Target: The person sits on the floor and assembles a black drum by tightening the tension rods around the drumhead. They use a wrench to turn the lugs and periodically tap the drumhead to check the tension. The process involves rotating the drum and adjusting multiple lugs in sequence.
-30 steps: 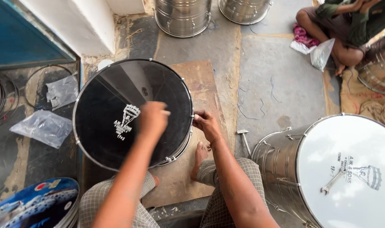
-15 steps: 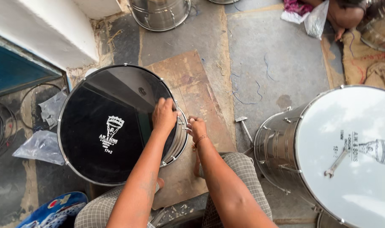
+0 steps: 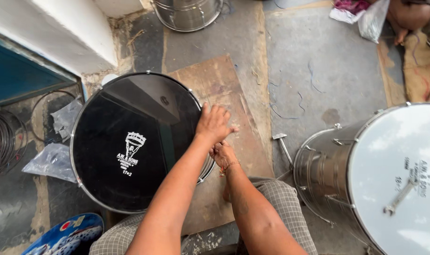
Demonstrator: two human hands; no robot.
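black drumhead: glossy, smooth | drum shell: shiny metal | board: rough wood

Three drums are in view: one black-headed drum, one white-headed drum and one steel shell at the top edge. Two hands work at the black drum's rim, the left hand and the right hand. One wooden board, one hammer, and what look like two plastic bags lie around.
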